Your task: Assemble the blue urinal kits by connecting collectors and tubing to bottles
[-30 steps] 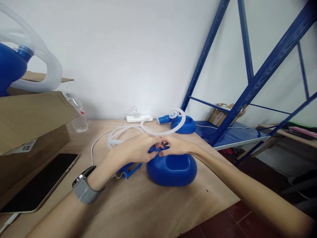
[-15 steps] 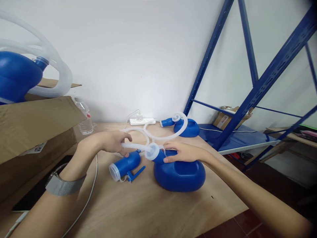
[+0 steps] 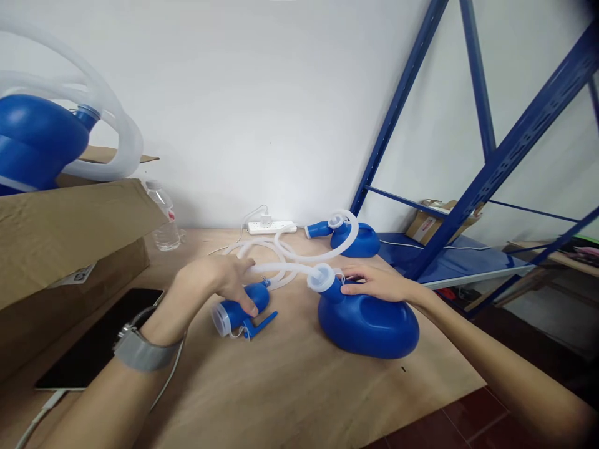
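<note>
On the tabletop lies a blue plastic urine bottle [image 3: 369, 327] with a white cap on its neck. My right hand [image 3: 374, 282] grips it at the neck and handle, fingers partly hidden behind. A translucent hose [image 3: 285, 268] runs from the cap leftward to my left hand [image 3: 224, 280]. That hand is curled over a blue urinal cup [image 3: 248, 302], its thumb lying across the cup; the other fingers are mostly hidden behind it. The cup has a clear rim at its left end and a small blue lid arm [image 3: 262, 324] hanging beside it.
Another blue bottle [image 3: 362, 243] with a coiled hose stands near a white power strip [image 3: 271, 227]. At left are a cardboard box [image 3: 84, 218] topped by a blue bottle, a water bottle [image 3: 163, 218] and a phone [image 3: 103, 340]. A blue shelf rack [image 3: 453, 255] rises at right.
My right hand has shifted the blue bottle to the right, away from the cup. My left hand has come lower and rightward, its thumb now over the cup.
</note>
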A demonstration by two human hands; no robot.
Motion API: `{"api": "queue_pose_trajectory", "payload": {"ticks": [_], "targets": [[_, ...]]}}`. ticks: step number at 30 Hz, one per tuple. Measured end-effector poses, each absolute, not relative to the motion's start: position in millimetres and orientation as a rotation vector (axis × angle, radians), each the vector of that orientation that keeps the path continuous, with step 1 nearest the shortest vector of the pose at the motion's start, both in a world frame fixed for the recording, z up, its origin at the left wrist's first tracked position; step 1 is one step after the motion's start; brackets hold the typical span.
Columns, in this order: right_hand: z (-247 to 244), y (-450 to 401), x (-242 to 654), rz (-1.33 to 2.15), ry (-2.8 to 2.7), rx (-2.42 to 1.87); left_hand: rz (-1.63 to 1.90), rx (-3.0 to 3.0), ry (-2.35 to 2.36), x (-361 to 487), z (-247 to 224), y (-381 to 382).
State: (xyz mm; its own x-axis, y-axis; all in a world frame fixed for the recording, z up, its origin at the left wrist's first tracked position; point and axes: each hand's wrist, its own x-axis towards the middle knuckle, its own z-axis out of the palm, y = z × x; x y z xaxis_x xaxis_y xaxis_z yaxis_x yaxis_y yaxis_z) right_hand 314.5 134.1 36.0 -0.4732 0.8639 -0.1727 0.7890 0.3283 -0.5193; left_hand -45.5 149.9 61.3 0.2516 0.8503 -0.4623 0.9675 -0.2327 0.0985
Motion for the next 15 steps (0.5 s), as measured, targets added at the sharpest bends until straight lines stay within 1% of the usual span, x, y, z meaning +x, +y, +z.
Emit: {"api": "queue_pose_trajectory", "payload": {"ticks": [3, 7, 15], "targets": [[39.0, 133.9, 313.7, 0.816, -2.440, -1.559, -0.540, 2.127, 1.544, -28.4, 47.0, 153.0], [41.2, 136.6, 314.7, 0.822, -2.392, -1.570, -0.502, 2.148, 1.520, -18.8, 30.3, 160.0], [29.9, 155.7, 332.8, 0.869, -2.377, -1.459, -0.430, 2.227, 1.418, -19.9, 27.3, 161.8]]}}
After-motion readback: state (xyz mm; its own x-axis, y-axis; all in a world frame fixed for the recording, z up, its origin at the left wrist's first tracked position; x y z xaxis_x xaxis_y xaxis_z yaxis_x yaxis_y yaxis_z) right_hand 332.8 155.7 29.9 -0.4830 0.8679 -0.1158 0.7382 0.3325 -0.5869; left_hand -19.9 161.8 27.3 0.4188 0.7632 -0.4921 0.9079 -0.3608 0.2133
